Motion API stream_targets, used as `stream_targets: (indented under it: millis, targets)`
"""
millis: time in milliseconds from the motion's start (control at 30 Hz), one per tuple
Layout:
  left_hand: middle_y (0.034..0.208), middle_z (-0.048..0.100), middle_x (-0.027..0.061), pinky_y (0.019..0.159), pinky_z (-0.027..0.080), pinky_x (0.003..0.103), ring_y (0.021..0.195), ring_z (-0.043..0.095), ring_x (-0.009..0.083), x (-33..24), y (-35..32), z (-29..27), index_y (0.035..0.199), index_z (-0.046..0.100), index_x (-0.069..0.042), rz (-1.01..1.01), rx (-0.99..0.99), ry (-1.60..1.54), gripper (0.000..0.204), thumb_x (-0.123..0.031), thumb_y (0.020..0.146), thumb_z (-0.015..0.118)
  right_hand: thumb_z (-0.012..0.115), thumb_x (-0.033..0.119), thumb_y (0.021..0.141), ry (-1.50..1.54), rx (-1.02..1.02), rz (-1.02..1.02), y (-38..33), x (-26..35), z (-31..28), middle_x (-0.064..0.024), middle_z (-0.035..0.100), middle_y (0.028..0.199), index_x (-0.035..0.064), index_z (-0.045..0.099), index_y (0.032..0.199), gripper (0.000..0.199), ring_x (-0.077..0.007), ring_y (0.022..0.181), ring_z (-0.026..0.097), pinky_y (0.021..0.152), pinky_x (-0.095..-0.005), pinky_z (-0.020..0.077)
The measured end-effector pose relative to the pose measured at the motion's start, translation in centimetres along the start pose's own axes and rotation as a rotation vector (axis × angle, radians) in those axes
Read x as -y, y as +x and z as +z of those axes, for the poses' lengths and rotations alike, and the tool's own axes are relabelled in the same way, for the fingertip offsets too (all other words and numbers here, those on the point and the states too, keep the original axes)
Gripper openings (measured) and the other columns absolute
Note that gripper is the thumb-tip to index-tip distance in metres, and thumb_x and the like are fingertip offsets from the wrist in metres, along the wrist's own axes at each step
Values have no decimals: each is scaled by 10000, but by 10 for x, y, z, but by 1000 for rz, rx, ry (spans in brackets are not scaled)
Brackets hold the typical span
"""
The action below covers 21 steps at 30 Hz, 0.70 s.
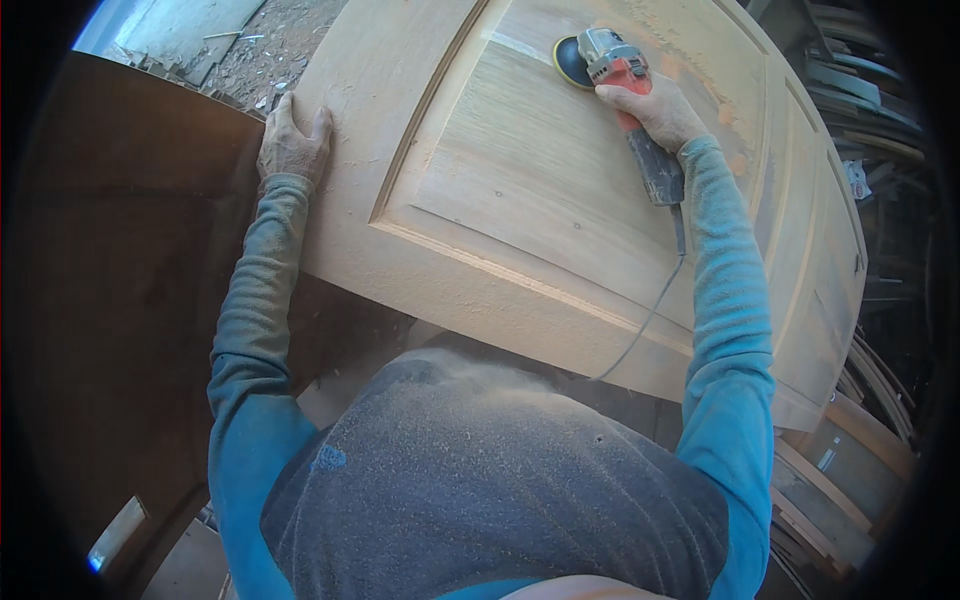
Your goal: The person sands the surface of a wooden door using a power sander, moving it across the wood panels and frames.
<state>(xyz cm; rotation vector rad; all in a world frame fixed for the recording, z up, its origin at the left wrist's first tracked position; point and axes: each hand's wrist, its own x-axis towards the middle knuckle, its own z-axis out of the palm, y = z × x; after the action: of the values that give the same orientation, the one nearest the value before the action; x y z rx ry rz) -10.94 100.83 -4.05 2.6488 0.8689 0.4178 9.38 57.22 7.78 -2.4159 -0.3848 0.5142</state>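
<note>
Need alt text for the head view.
A person's right hand grips a red-and-grey power sander over a pale panelled wooden door; the left hand rests at its left edge. The dark top and blue sleeves look dusty.

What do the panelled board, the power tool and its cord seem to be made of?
Panelled board: bare, matte wood, judging by its visible grain. Power tool: probably plastic where red; its grey head looks metallic, though dust leaves that open. Cord: dull, smoothly bending, likely rubber or plastic coated.
</note>
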Motion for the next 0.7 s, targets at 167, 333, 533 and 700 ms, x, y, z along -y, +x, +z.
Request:
stream_targets:
  millis: [167, 333, 533, 700]
  targets:
    - [1483, 547, 188, 1130, 441, 471, 1365, 548, 353, -6, 0, -1, 1529, 486, -100, -27, 17, 10, 776, -574, 930, 626, 795, 588, 793, -52, -38, -66, 12, -1, 14, -118, 735, 1030, 35, 722, 1201, 691, -227, 940, 692, 866, -363, 529]
    - [1454, 566, 193, 1108, 458, 472, 1338, 566, 355, -2, -3, -2, 1525, 488, -96, -14, 15, 6, 779, -571, 924, 632, 794, 586, 795, 24, 3, 118, 24, 20, 13, -94, 738, 1006, 49, 733, 1179, 663, -208, 925, 691, 860, -353, 530]
    - [1430, 578, 195, 1095, 468, 463, 1320, 575, 357, 1, -3, 0, 1521, 486, -84, -5, 15, 3, 779, -563, 925, 634, 781, 599, 802, -87, 16, 17, 23, 42, 29, -99, 740, 928, 51, 762, 1106, 627, -209, 892, 692, 843, -339, 528]
    - [1426, 580, 194, 1097, 465, 466, 1319, 575, 357, -4, -2, -2, 1513, 493, -82, -10, 10, -15, 774, -563, 924, 636, 788, 629, 794, -110, 18, -45, 45, 33, 30, -120, 743, 938, 29, 746, 1131, 690, -221, 913, 699, 823, -365, 537]
